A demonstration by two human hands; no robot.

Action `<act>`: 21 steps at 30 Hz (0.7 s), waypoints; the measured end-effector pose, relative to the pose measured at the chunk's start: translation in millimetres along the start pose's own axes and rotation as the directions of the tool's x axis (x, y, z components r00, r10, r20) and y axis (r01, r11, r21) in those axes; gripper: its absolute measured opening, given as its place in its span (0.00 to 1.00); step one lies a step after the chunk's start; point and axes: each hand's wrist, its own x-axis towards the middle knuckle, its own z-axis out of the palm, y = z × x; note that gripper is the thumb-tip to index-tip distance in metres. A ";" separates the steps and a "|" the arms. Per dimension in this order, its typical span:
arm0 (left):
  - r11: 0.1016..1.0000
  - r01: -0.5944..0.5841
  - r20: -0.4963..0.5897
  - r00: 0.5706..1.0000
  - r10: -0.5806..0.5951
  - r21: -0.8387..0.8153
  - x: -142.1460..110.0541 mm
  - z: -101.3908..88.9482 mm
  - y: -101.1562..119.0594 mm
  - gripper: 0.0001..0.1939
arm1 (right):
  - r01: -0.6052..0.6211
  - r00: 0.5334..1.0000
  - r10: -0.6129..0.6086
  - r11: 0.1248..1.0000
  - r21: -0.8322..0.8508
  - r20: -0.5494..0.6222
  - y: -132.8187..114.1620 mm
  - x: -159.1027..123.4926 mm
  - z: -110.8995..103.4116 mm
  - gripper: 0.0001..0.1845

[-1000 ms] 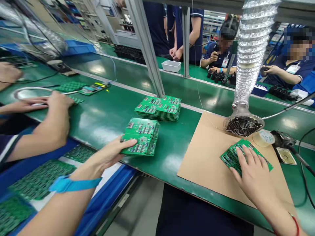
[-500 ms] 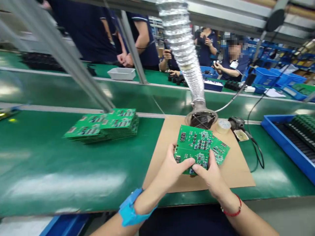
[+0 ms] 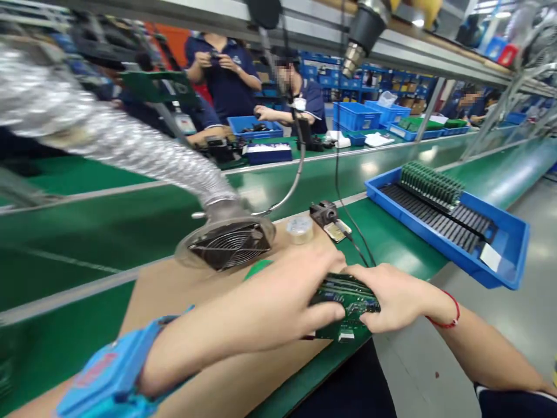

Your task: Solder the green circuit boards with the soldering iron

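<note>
Both my hands grip a green circuit board (image 3: 354, 305), tilted, near the front edge of the bench. My left hand (image 3: 304, 290), with a blue band on its wrist, holds the board's left side, thumb on the face. My right hand (image 3: 394, 296), with a red string bracelet, is closed on the right side. Dark components and a small white connector show on the board; the hands cover much of it. A green corner of another board (image 3: 260, 268) peeks out behind my left forearm, on the brown cardboard sheet (image 3: 161, 290).
Left of my hands, a fan hood (image 3: 230, 247) hangs from a silver duct (image 3: 143, 145). A tape roll (image 3: 299, 230) and a soldering iron stand (image 3: 324, 213) sit behind them. A blue tray (image 3: 516, 255) at right holds several upright boards (image 3: 430, 184). Co-workers (image 3: 304, 93) sit opposite.
My view has swung to the right, bringing the blue tray more fully into sight. The board in my hands has moved right, off the cardboard's middle, and tilted from facing me.
</note>
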 end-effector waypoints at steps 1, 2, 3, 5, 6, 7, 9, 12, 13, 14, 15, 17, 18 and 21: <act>0.989 -0.024 0.110 0.994 0.008 0.149 11.4 1.4 13.1 0.17 | 0.003 1.000 -0.002 0.995 -0.102 0.008 1.3 -3.9 -5.8 0.26; 0.960 -0.054 0.181 0.983 0.004 0.274 22.4 4.7 24.6 0.16 | -0.004 1.000 0.006 0.984 -0.176 0.008 3.5 -8.3 -10.4 0.22; 0.927 -0.087 0.228 0.974 0.002 0.366 33.3 9.1 34.2 0.15 | -0.019 1.000 0.020 0.974 -0.226 0.003 6.4 -13.4 -14.0 0.20; 0.884 -0.144 0.286 0.958 0.013 0.444 54.3 17.8 48.3 0.14 | -0.067 0.998 0.062 0.959 -0.277 -0.027 13.4 -26.7 -19.7 0.17; 0.881 -0.174 0.317 0.948 0.028 0.441 64.3 21.1 53.6 0.14 | -0.098 0.995 0.088 0.954 -0.285 -0.047 17.2 -34.9 -22.5 0.15; 0.885 -0.201 0.346 0.937 0.048 0.421 73.8 23.7 58.1 0.14 | -0.132 0.991 0.118 0.950 -0.283 -0.064 21.1 -44.1 -25.4 0.14; 0.891 -0.245 0.385 0.919 0.088 0.382 91.3 26.3 65.5 0.14 | -0.191 0.981 0.173 0.952 -0.238 -0.092 30.3 -64.8 -31.8 0.13; 0.900 -0.258 0.391 0.914 0.110 0.351 117.7 24.6 68.4 0.15 | -0.227 0.935 0.191 0.970 -0.090 -0.300 50.4 -95.5 -36.0 0.21; 0.915 -0.231 0.369 0.924 0.100 0.331 128.3 22.2 65.6 0.16 | -0.230 0.870 0.191 0.973 -0.030 -0.455 59.0 -103.1 -32.9 0.26; 0.934 -0.192 0.330 0.940 0.087 0.301 140.7 18.6 60.5 0.17 | -0.231 0.752 0.198 0.972 0.030 -0.629 67.9 -108.0 -26.4 0.28; 0.955 -0.147 0.273 0.959 0.073 0.260 155.2 13.7 53.4 0.19 | -0.235 0.576 0.225 0.966 0.105 -0.786 76.5 -109.3 -16.1 0.26; 0.984 -0.084 0.092 0.993 0.070 0.156 190.6 0.5 35.4 0.23 | -0.194 0.081 0.312 0.937 0.292 -0.947 90.7 -99.8 15.0 0.13; 0.994 -0.060 -0.007 0.998 0.061 0.091 211.0 -7.2 26.0 0.25 | -0.162 -0.057 0.359 0.917 0.364 -0.931 95.3 -89.1 34.3 0.08; 0.980 0.148 -0.257 0.950 -0.178 -0.129 277.0 -28.6 4.2 0.28 | -0.157 0.335 0.403 0.915 0.371 -0.852 100.1 -42.8 94.2 0.11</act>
